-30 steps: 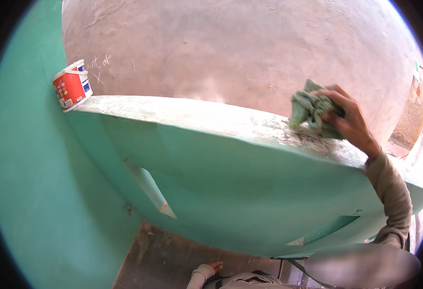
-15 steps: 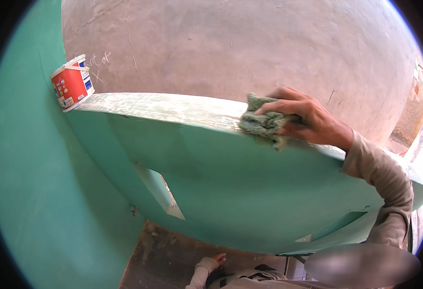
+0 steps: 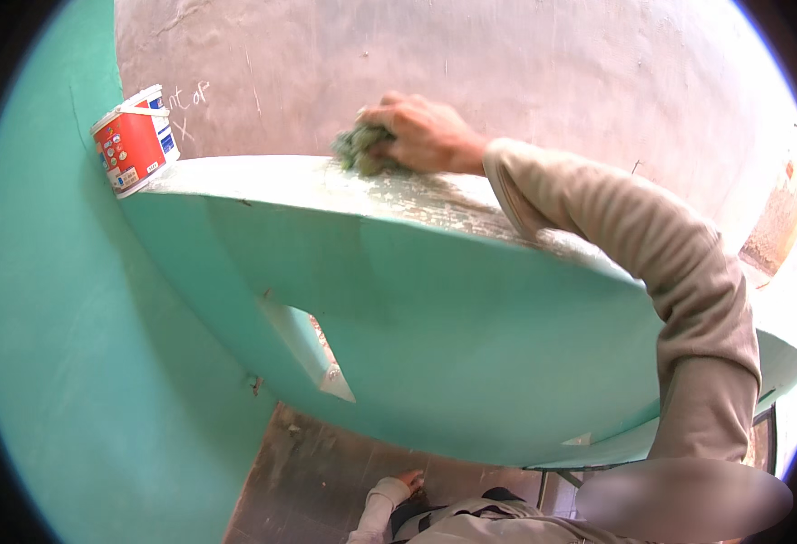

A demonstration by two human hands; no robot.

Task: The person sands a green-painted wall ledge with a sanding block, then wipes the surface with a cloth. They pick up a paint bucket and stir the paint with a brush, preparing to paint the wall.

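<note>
My right hand (image 3: 426, 134) is closed around a bunched grey-green cloth (image 3: 360, 152), slightly smeared by motion. The cloth presses on the worn, white-streaked top of a ledge (image 3: 276, 177), close to its far side where the brown surface begins. That arm, in a beige sleeve, reaches across from the right. Far below, beside my body, my left hand (image 3: 408, 480) hangs low above the floor. It is small in the picture, and its fingers cannot be made out clearly.
A red and white paint bucket (image 3: 136, 143) stands at the ledge's left end, against a green wall (image 3: 45, 317). The ledge's green front face (image 3: 471, 335) has slot-like openings, one of them (image 3: 312, 349) left of centre. Brown floor (image 3: 299, 462) shows below.
My right hand has swept the cloth leftward along the ledge and toward its far side, with the forearm now stretched over the ledge. The left hand stays low beside my body.
</note>
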